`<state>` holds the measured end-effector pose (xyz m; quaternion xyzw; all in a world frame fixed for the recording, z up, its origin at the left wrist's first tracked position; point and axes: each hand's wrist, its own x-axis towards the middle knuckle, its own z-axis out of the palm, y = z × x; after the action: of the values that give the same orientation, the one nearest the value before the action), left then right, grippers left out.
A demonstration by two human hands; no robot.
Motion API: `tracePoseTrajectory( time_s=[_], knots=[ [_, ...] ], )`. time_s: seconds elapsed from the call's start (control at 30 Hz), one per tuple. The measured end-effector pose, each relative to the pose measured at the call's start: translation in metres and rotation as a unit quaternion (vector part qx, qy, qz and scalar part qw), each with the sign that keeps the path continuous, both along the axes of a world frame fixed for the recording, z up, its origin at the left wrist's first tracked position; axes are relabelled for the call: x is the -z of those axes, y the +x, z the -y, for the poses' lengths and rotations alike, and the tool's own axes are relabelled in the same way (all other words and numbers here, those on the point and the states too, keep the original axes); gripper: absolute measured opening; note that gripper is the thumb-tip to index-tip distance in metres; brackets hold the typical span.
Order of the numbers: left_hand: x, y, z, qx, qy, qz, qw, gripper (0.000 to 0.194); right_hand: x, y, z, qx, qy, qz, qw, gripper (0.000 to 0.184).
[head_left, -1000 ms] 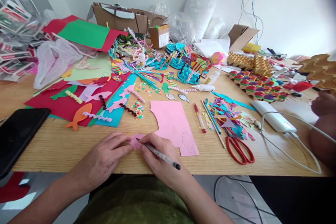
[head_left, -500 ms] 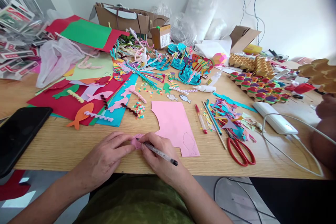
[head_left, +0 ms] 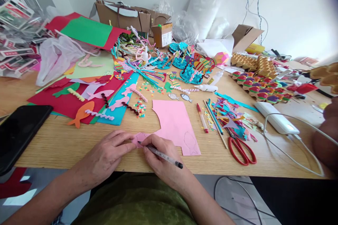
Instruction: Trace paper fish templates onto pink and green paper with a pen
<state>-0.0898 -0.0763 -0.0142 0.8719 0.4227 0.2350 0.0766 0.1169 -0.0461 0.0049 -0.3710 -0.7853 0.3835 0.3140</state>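
My right hand (head_left: 162, 151) grips a clear-barrelled pen with a black end (head_left: 165, 156), its tip down on a small pink paper piece (head_left: 139, 137) with dark lines along it. Thumb and fingers of my left hand (head_left: 108, 151) are closed on the left end of that piece. Part of the piece is hidden by my right hand. Just beyond lies a larger pink paper sheet (head_left: 173, 119) with cut-out edges and a fish outline drawn in its lower right corner.
Red-handled scissors (head_left: 242, 151), a red pen (head_left: 202, 117) and paper scraps (head_left: 229, 116) lie to the right, near a white power strip (head_left: 276, 117) with a cable. A black phone (head_left: 23, 133) and an orange paper fish (head_left: 81, 112) lie left. Another person's hand (head_left: 331, 112) shows far right.
The pen's back end has swung slightly right and down while its tip stays on the pink piece. More of that piece shows between my hands. The view has shifted a little.
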Motion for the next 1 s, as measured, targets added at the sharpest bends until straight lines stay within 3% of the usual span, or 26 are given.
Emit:
tracePoseTrajectory(
  time_s=[0.63, 1.0],
  knots=[
    [-0.014, 0.001, -0.003, 0.022, -0.027, 0.025, 0.999, 0.051, 0.004, -0.004, -0.008, 0.001, -0.023, 0.007, 1.000, 0.015],
    [-0.008, -0.002, -0.002, 0.010, -0.028, 0.013, 0.999, 0.049, -0.002, 0.003, -0.001, -0.004, -0.010, 0.001, 1.000, 0.014]
  ],
)
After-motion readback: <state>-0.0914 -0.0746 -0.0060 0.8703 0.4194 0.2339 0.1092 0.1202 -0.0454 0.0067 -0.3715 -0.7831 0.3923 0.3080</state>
